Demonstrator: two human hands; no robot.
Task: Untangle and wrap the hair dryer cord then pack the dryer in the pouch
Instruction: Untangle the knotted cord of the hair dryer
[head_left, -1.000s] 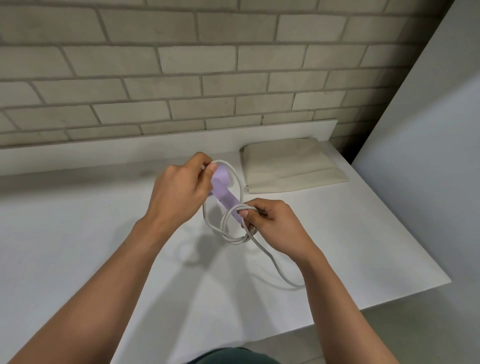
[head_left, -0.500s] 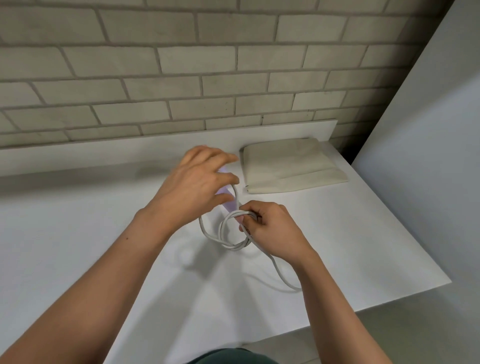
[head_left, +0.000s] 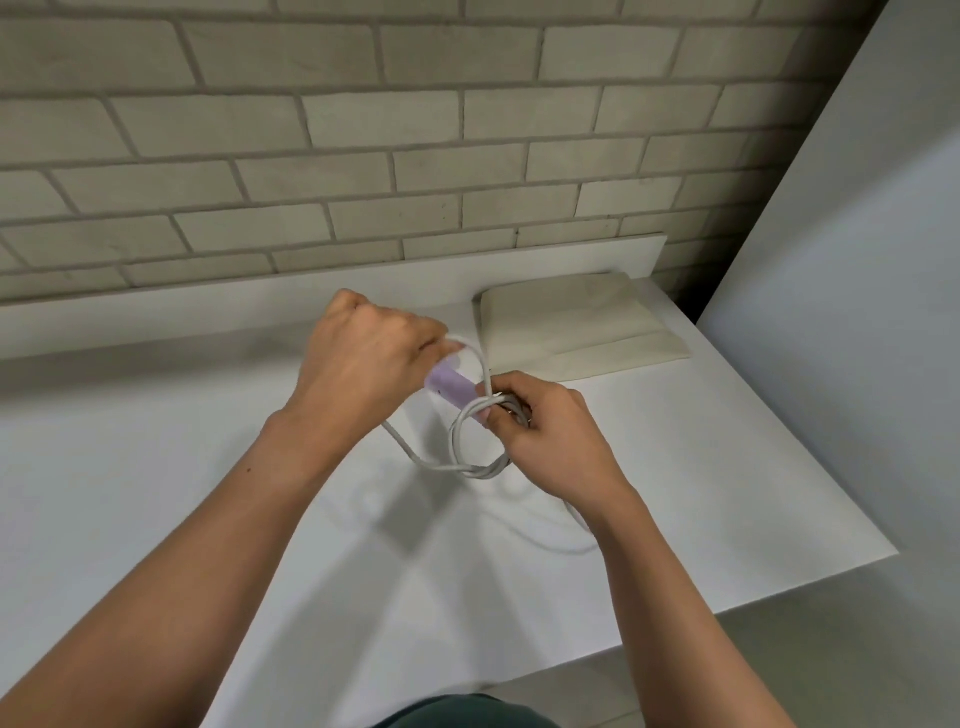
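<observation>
Nearest, a dark green garment (head_left: 467, 712) edges the bottom of the frame, and two bare forearms reach out over a smooth white table (head_left: 156, 493). A slack run of the pale grey cord (head_left: 457, 460) lies on the table by the right wrist. The rest hangs in round, rubbery loops between the hands, raised above the surface. The right hand (head_left: 550, 441) has its fingers and thumb curled tight round the gathered coils at the lower end of the handle. The hair dryer (head_left: 451, 387) shows only as a matte lilac handle, tilted between the two hands. Its upper end is hidden under the left hand (head_left: 363, 358), a closed fist with the cord running in and out of it; whether it also clasps the dryer body cannot be told. Just beyond lies a flat, beige cloth pouch (head_left: 576, 327), creased, near the table's back upstand. Behind rises a wall of pale bricks (head_left: 363, 156), with a plain grey panel (head_left: 857, 260) at the right.
</observation>
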